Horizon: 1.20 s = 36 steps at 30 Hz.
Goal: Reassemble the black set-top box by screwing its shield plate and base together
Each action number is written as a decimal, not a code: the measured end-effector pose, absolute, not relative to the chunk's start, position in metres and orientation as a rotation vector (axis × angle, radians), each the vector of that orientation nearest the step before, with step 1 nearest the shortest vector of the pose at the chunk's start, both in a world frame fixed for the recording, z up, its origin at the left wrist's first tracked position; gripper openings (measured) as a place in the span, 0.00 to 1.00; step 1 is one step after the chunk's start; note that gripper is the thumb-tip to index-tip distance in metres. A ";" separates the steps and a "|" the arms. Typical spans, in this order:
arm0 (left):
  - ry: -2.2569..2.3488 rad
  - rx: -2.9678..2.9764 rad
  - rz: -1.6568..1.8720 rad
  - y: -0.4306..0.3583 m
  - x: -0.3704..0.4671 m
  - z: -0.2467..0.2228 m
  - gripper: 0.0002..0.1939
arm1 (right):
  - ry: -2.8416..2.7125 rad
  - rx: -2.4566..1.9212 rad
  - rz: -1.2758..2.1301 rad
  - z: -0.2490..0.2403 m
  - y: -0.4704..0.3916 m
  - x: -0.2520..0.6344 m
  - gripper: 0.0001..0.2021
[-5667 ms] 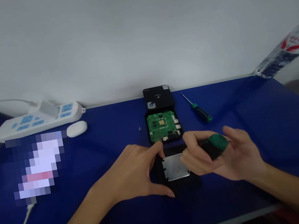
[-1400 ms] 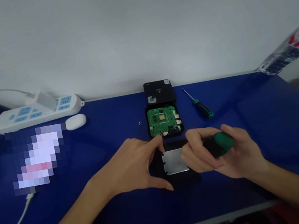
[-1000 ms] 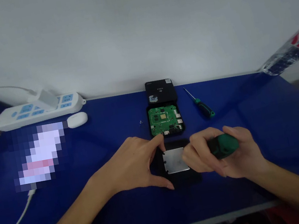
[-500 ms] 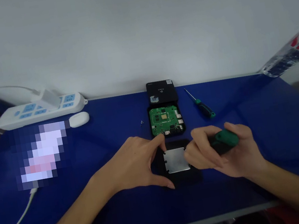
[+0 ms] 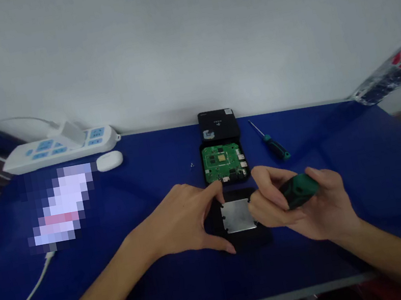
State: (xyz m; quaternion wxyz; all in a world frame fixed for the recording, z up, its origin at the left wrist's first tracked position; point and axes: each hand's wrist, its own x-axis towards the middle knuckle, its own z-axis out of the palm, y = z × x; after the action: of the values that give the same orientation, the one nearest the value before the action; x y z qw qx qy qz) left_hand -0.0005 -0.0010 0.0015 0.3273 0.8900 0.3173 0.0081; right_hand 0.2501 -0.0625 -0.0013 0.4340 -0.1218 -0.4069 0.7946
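Observation:
A black square cover (image 5: pixel 249 240) lies on the blue table with a silver metal plate (image 5: pixel 237 216) on it. My left hand (image 5: pixel 183 217) grips the cover's left side between thumb and fingers. Over the plate's right edge, my right hand (image 5: pixel 300 210) is closed around a green-and-black screwdriver (image 5: pixel 301 188). Its handle end points up toward me; the shaft and tip are hidden by the fingers. Just behind the cover sits a black case bottom holding a green circuit board (image 5: pixel 222 163).
A black box (image 5: pixel 218 125) stands by the wall. Another screwdriver (image 5: pixel 275 147) lies right of the board, small screws (image 5: pixel 192 165) left of it. Farther left are a white case (image 5: pixel 110 161), a blurred phone (image 5: pixel 64 202) with a cable, and a power strip (image 5: pixel 101 139). A bottle (image 5: pixel 395 66) leans at right.
The screwdriver handle has turned slightly in my right hand, and the fingers around it have shifted. My left hand keeps its grip on the cover. The whole view has moved a little.

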 end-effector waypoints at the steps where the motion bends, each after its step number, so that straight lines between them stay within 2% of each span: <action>1: 0.835 2.334 0.017 -0.001 0.000 0.002 0.42 | -1.031 -0.306 1.965 -0.002 -0.063 0.250 0.28; 6: 0.829 2.336 0.020 -0.001 0.000 0.001 0.40 | -1.084 -0.305 1.922 -0.004 -0.062 0.252 0.34; 15: 0.824 2.357 0.029 -0.002 -0.002 0.000 0.41 | -1.016 -0.307 2.009 -0.002 -0.060 0.252 0.26; 21: 0.832 2.346 0.018 -0.001 -0.001 0.001 0.42 | -1.064 -0.306 1.924 -0.005 -0.064 0.249 0.34; 31: 0.822 2.354 0.024 -0.001 0.000 0.001 0.41 | -1.009 -0.330 2.012 -0.003 -0.061 0.252 0.25; 36: 0.825 2.354 0.025 -0.001 -0.001 0.000 0.42 | -1.105 -0.318 1.901 -0.004 -0.065 0.249 0.35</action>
State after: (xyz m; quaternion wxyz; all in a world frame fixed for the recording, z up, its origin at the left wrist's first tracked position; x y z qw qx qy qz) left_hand -0.0014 -0.0014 -0.0004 0.3178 0.8947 0.3135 0.0095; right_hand 0.2491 -0.0650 -0.0041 0.4442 -0.1283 -0.4456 0.7666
